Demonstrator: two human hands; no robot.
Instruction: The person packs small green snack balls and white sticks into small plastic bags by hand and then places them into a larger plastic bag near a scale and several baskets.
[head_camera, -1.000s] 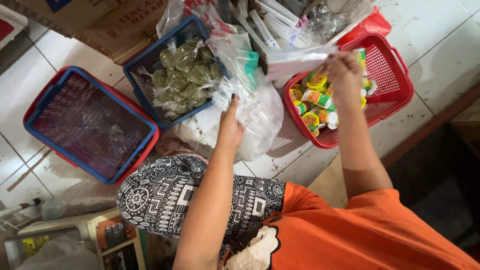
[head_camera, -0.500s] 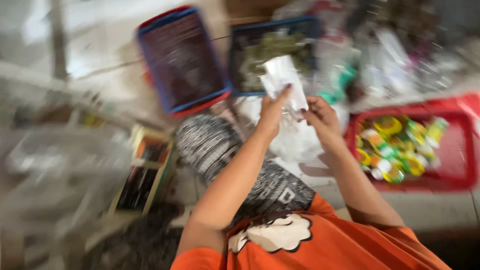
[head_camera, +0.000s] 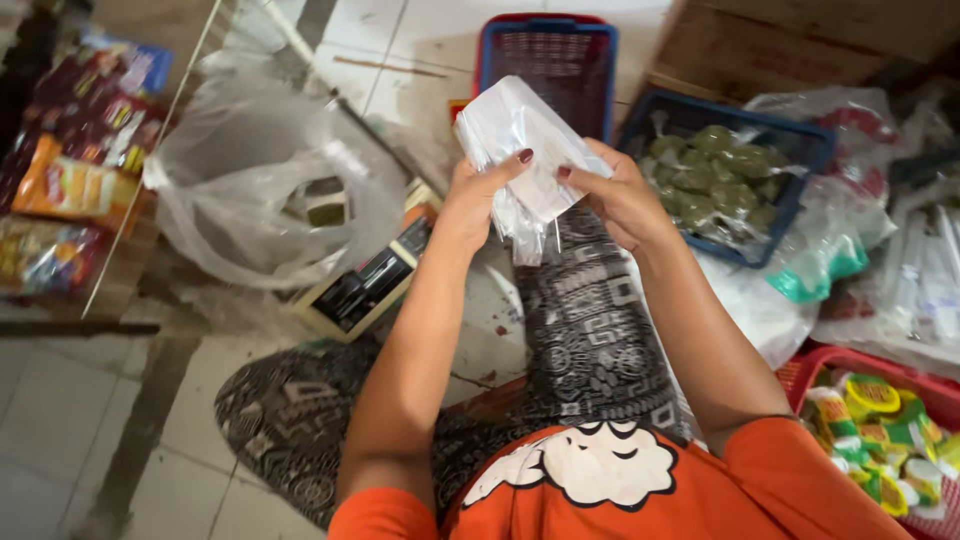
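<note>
- I see my left hand (head_camera: 480, 200) and right hand (head_camera: 620, 195) with fingers (head_camera: 505, 165) closed on a stack of clear plastic bags (head_camera: 520, 140), held up over my patterned knee (head_camera: 590, 330).
- Beyond it: an empty red-and-blue basket (head_camera: 548, 60) and a blue basket of green packets (head_camera: 720, 180) on the tiled floor (head_camera: 70, 420).
- Left: a crumpled clear bag (head_camera: 260, 180).

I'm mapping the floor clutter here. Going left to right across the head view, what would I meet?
Snack packets → large clear plastic bag → stack of clear bags held in left hand and right hand → blue basket of green packets → red basket of small cups.
</note>
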